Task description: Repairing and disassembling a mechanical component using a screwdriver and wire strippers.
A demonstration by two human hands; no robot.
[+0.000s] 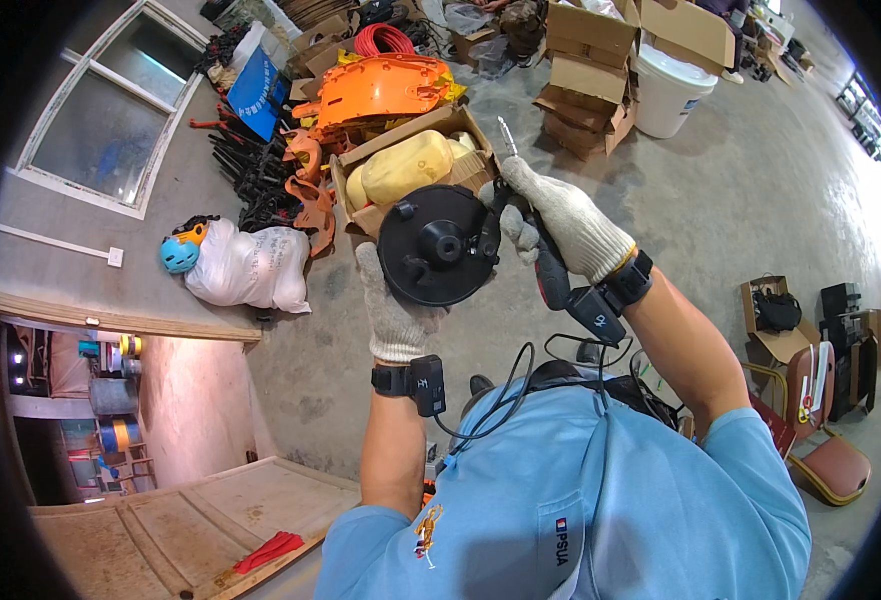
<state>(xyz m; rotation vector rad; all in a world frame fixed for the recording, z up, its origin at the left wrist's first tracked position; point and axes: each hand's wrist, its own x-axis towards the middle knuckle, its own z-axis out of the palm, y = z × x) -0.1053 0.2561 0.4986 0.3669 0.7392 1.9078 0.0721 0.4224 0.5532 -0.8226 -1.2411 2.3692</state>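
Note:
My left hand, in a whitish work glove, grips a black round disc-shaped part by its left and lower edge. A raised hub with a hole stands in the part's middle, and a small bracket or lever sits on its right side. My right hand, gloved too, is closed around a screwdriver with a black-and-red handle. Its slim silver shaft points away from me, past the disc's upper right edge. The right fingers are close to the bracket; whether they touch it I cannot tell.
Beyond the disc stands an open cardboard box with yellow rounded pieces. Orange plastic shells and black rods lie around it. A white bucket is far right. Cables hang between my wrists and shirt. A wooden door lies lower left.

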